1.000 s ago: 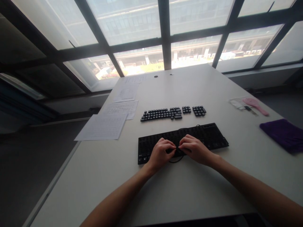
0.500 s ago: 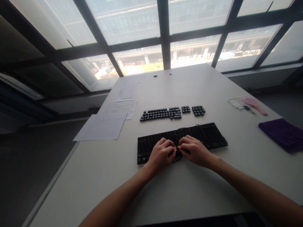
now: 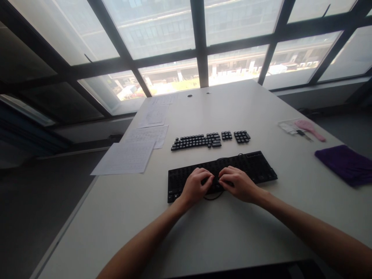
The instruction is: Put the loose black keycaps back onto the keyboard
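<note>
A black keyboard (image 3: 253,167) lies at a slight slant on the white table, most of its keycaps off and a few left along the near edge. Over its middle, my left hand (image 3: 198,183) has thumb and fingers pressed together. Just right of it, my right hand (image 3: 236,183) is closed in a similar pinch, fingertips close to the left ones. Whatever either pinch holds is too small or hidden to make out. Behind the keyboard, loose black keycaps (image 3: 194,142) are laid out in keyboard order, with smaller keycap groups (image 3: 241,136) to their right.
Handwritten paper sheets (image 3: 123,158) line the table's left side. To the right are a purple cloth (image 3: 345,164), a pink-handled object (image 3: 309,128) and a small black-ended tool (image 3: 303,134). A dark edge (image 3: 261,270) shows at the bottom. Windows stand beyond the table (image 3: 229,108).
My left hand has shifted slightly up and left, opening a small gap between the hands. My right hand stays nearly in place. The keyboard and keycaps look unmoved.
</note>
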Available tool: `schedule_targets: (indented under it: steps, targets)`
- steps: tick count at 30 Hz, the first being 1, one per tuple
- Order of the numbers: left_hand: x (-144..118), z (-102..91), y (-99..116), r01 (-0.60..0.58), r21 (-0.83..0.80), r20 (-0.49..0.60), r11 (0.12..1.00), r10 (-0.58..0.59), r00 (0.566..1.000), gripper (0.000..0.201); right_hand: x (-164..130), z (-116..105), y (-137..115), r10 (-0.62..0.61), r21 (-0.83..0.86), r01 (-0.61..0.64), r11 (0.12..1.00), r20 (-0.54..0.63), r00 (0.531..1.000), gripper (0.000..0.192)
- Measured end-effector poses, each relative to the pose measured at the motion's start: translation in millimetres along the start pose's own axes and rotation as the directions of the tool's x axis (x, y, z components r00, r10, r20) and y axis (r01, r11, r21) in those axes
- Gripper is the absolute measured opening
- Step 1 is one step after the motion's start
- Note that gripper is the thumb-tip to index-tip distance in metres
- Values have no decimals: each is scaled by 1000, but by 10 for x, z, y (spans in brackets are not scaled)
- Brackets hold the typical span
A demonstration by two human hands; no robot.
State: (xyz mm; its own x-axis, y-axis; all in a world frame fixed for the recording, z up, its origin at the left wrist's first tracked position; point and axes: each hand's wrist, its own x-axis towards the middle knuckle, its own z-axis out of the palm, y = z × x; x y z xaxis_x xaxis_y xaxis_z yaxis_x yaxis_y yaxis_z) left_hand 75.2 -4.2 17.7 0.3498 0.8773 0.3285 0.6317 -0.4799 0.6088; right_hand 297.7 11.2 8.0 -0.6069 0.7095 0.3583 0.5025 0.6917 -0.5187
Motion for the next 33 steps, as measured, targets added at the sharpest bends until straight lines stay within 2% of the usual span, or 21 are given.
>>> schedule_targets:
  steps: [3, 6, 9, 12, 17, 24, 29, 33]
  targets:
    - [333, -82, -114, 46, 76, -98, 996, -39, 994, 15, 206, -78, 168, 94, 10, -94, 996, -113, 989, 15]
    - [737, -94, -308, 77, 246, -136, 966, -44, 990, 15, 519, -141, 429, 177, -119, -200, 973, -175, 968, 20]
    - [1061, -20, -479, 96, 391, -85, 916, -68, 994, 15, 817, -161, 658, 216, -264, -243, 933, -126, 968, 22]
    - [1223, 89, -567, 80, 493, -21, 867, -81, 997, 16, 1004, -135, 775, 225, -394, -224, 891, -44, 973, 22]
    - [1254, 196, -608, 58, 513, 4, 856, -70, 998, 14, 1082, -69, 841, 234, -492, -188, 850, 34, 972, 24]
    - [1228, 231, -632, 23, 463, 37, 886, -46, 998, 19, 1063, -62, 959, 149, -458, -117, 881, 34, 988, 17]
    - [1198, 206, -641, 49, 392, 8, 919, -57, 998, 16, 1069, -65, 1005, 126, -342, -107, 934, 34, 991, 10]
    - [1103, 74, -567, 91, 313, -61, 945, -76, 995, 8, 992, -141, 1004, 149, -120, -154, 981, -45, 988, 9]
